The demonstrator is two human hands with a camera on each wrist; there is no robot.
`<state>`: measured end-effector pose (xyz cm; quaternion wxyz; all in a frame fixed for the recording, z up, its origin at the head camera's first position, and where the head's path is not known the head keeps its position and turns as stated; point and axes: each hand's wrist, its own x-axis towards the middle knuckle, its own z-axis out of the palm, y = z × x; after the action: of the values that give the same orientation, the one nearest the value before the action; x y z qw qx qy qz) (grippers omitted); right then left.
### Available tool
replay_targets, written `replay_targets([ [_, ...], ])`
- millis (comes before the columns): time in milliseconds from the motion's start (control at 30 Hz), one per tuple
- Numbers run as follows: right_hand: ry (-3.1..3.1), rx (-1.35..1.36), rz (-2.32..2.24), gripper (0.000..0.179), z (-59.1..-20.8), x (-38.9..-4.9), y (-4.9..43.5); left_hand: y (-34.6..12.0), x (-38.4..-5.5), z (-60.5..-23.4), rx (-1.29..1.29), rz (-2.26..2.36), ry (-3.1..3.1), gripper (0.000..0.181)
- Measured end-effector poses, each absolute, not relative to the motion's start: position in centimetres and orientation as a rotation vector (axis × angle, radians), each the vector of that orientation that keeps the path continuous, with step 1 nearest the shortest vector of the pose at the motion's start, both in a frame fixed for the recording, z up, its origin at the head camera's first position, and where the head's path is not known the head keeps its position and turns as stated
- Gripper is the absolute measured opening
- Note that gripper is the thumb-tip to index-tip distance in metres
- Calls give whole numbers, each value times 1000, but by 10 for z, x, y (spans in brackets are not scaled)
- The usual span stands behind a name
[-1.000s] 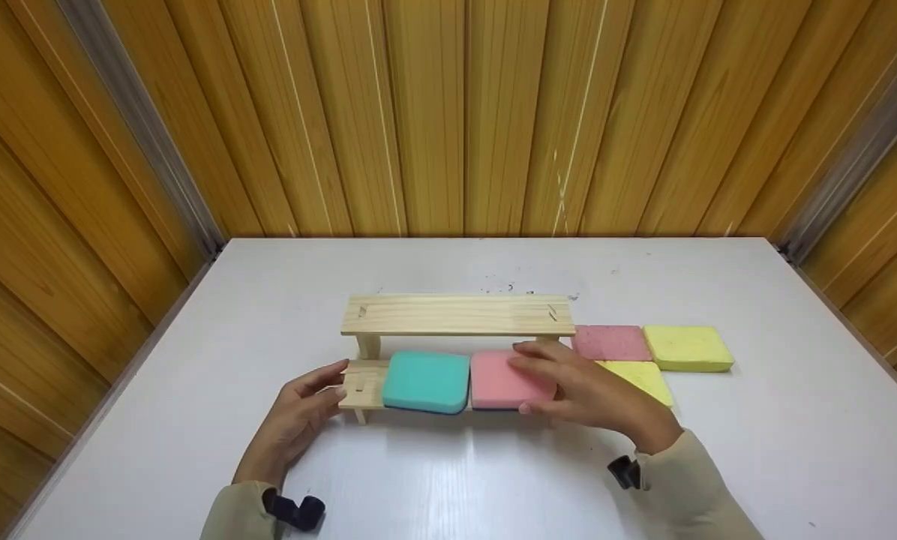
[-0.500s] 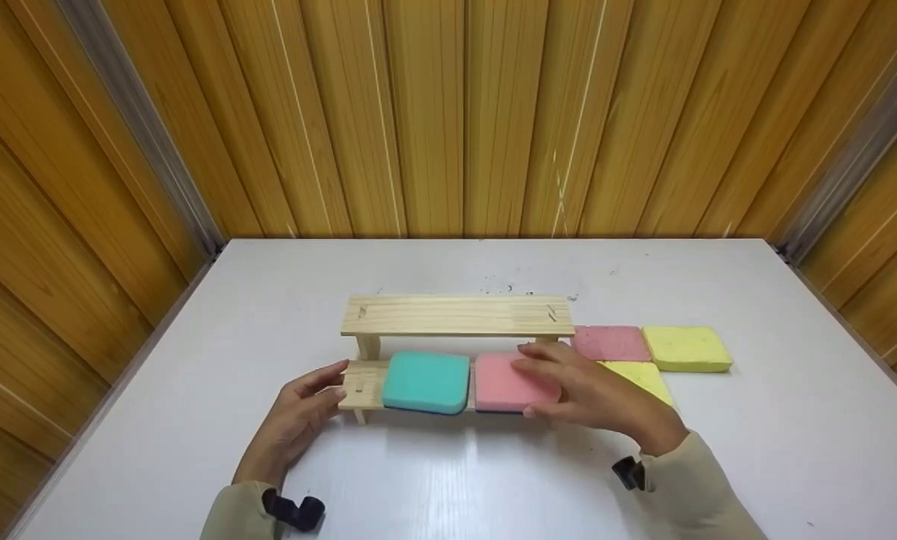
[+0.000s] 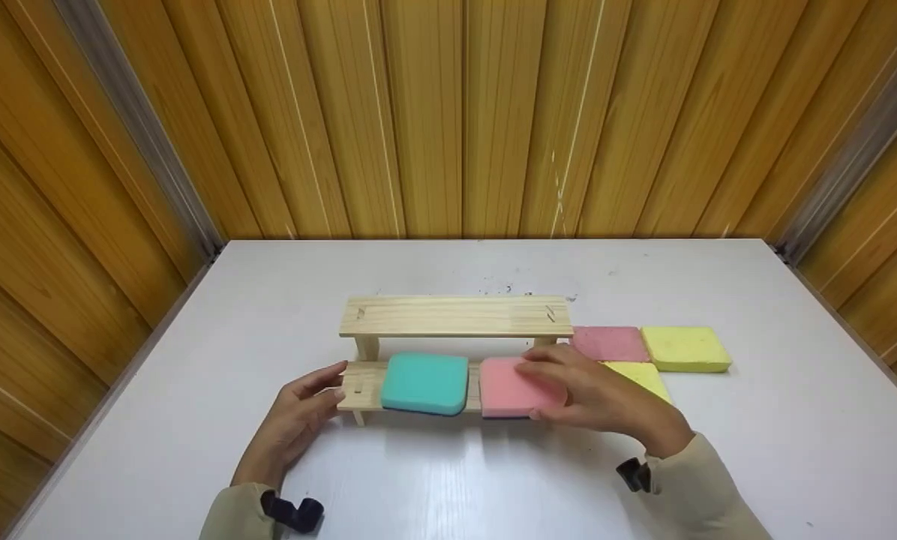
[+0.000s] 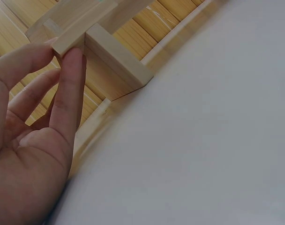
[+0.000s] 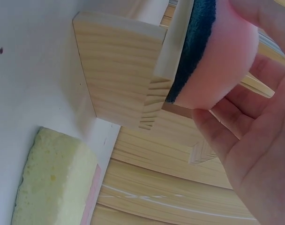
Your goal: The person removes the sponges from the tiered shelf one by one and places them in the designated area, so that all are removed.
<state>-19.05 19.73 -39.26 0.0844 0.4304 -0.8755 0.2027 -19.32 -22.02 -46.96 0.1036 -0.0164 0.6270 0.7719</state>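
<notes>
The grip of the right hand (image 3: 598,394) pinches the pink sponge (image 3: 510,391) on the lower shelf (image 3: 363,384), just beside the teal sponge (image 3: 424,384), while the left hand's (image 3: 298,416) grip pinches that shelf's left end.

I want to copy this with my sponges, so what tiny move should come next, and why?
Maybe the right hand should nudge the pink rectangular foam sponge back a little. It grips that sponge, whose front edge seems to poke out past the front of the pale wooden lower plank. The left hand pinches the plank's left end, which could help hold it steady.
</notes>
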Motion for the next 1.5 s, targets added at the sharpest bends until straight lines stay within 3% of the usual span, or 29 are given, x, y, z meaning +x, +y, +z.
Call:
replay_targets([
  [1500,-2680,1178,718,54,-391,-185,232,-221,-194,-471,-23,2292,1836,53],
])
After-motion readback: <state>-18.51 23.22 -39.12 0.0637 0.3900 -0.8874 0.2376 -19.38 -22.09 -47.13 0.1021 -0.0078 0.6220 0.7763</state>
